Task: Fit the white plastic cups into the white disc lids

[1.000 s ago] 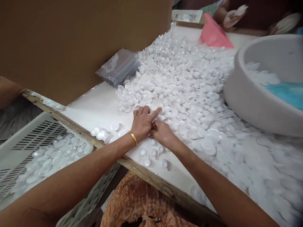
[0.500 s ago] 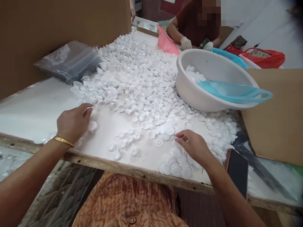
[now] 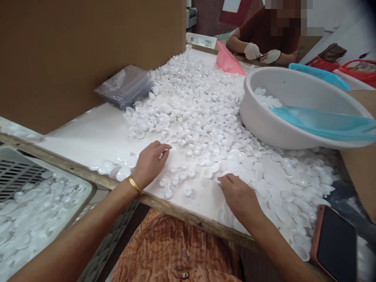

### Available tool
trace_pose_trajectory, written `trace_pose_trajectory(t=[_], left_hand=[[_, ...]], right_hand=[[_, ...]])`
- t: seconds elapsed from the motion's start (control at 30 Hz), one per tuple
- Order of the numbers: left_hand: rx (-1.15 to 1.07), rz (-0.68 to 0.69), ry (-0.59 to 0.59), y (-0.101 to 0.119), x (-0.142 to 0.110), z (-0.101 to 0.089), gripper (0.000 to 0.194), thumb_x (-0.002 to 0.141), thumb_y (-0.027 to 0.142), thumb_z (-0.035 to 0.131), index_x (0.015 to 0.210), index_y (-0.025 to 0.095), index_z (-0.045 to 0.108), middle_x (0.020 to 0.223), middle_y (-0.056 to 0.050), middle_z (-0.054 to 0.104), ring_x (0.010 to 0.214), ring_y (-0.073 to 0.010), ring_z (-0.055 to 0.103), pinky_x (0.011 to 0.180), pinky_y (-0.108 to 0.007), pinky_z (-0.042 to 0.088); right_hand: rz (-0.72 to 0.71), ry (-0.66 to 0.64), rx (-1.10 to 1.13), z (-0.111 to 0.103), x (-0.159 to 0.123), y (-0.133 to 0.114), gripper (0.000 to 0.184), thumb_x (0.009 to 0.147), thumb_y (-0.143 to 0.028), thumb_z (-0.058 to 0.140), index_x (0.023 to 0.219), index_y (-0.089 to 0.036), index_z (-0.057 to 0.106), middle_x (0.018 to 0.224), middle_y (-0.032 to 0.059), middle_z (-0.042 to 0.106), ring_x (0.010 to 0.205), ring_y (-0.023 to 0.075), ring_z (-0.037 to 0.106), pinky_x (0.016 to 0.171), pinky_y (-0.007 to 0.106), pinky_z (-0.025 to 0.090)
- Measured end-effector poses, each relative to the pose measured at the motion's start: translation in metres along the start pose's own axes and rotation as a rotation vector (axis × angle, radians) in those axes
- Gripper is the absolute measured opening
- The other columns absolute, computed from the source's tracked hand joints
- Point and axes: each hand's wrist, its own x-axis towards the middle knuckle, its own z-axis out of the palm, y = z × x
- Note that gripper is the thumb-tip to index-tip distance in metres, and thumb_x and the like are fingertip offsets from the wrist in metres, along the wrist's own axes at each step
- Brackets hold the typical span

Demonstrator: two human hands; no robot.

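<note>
Grips nearly closed, holdings unclear, your left hand and right hand apparently pick white pieces near the table's front edge, needing a light pinch next.

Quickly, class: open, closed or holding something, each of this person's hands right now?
Left hand: thumb and fingertips close together; whether it holds anything cannot be told.
Right hand: fingers bent beside white pieces; grip cannot be told.
</note>
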Motion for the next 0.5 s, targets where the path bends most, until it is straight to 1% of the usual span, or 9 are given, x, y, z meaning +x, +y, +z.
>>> trace_pose_trajectory(t=[0.07, 0.13, 0.2, 0.23, 0.3, 0.4, 0.5], left_hand=[[-0.060, -0.013, -0.079, 0.006, -0.001, 0.005, 0.024, 0.086, 0.027, 0.044, 0.097, 0.020, 0.065, 0.084, -0.003, 0.058, 0.073, -0.0146, 0.055, 0.066, -0.027, 0.043], [-0.093, -0.004, -0.124, 0.014, 0.002, 0.012, 0.023, 0.085, 0.028, 0.048, 0.099, 0.022, 0.064, 0.087, -0.003, 0.058, 0.075, -0.0146, 0.055, 0.066, -0.027, 0.043], [-0.075, 0.057, -0.125, 0.023, 0.009, 0.022, 0.024, 0.084, 0.029, 0.051, 0.104, 0.023, 0.063, 0.089, -0.004, 0.057, 0.080, -0.0163, 0.055, 0.069, -0.028, 0.043], [-0.049, 0.098, -0.122, 0.027, 0.013, 0.027, 0.024, 0.083, 0.028, 0.052, 0.104, 0.023, 0.062, 0.090, -0.004, 0.057, 0.083, -0.0174, 0.054, 0.070, -0.029, 0.043], [0.023, 0.160, -0.119, 0.031, 0.021, 0.034, 0.021, 0.082, 0.026, 0.054, 0.101, 0.023, 0.063, 0.090, -0.005, 0.056, 0.085, -0.0191, 0.053, 0.070, -0.030, 0.042], [0.088, 0.163, -0.118, 0.027, 0.023, 0.034, 0.016, 0.081, 0.023, 0.055, 0.094, 0.022, 0.064, 0.087, -0.006, 0.055, 0.082, -0.0194, 0.053, 0.069, -0.031, 0.042], [0.058, 0.077, -0.118, 0.012, 0.013, 0.023, 0.016, 0.080, 0.023, 0.055, 0.093, 0.022, 0.064, 0.087, -0.004, 0.056, 0.082, -0.0186, 0.054, 0.068, -0.029, 0.043]], right_hand=[[0.030, 0.033, 0.150, -0.002, 0.000, 0.005, 0.021, 0.089, -0.017, 0.040, 0.092, -0.021, 0.061, 0.092, 0.0058, 0.063, 0.082, 0.0188, 0.060, 0.067, 0.029, 0.044], [0.107, 0.037, 0.323, -0.009, 0.003, 0.006, 0.023, 0.089, -0.022, 0.039, 0.102, -0.021, 0.058, 0.088, 0.0048, 0.064, 0.079, 0.0182, 0.061, 0.069, 0.030, 0.045], [0.195, 0.029, 0.467, -0.019, 0.010, -0.001, 0.026, 0.087, -0.026, 0.042, 0.110, -0.022, 0.054, 0.078, 0.0017, 0.062, 0.074, 0.0177, 0.062, 0.065, 0.029, 0.046], [0.224, 0.027, 0.534, -0.023, 0.015, -0.006, 0.027, 0.086, -0.028, 0.043, 0.111, -0.022, 0.052, 0.073, 0.0002, 0.061, 0.072, 0.0173, 0.063, 0.062, 0.028, 0.046], [0.243, 0.029, 0.677, -0.031, 0.027, -0.018, 0.024, 0.085, -0.030, 0.047, 0.107, -0.022, 0.052, 0.073, -0.0005, 0.060, 0.071, 0.0165, 0.063, 0.059, 0.026, 0.046], [0.247, 0.012, 0.884, -0.038, 0.045, -0.034, 0.019, 0.084, -0.030, 0.048, 0.099, -0.021, 0.055, 0.078, 0.0010, 0.062, 0.069, 0.0147, 0.063, 0.059, 0.025, 0.049], [0.238, -0.045, 0.999, -0.037, 0.064, -0.046, 0.020, 0.083, -0.025, 0.048, 0.099, -0.020, 0.058, 0.079, 0.0008, 0.061, 0.065, 0.0124, 0.062, 0.059, 0.024, 0.050]])
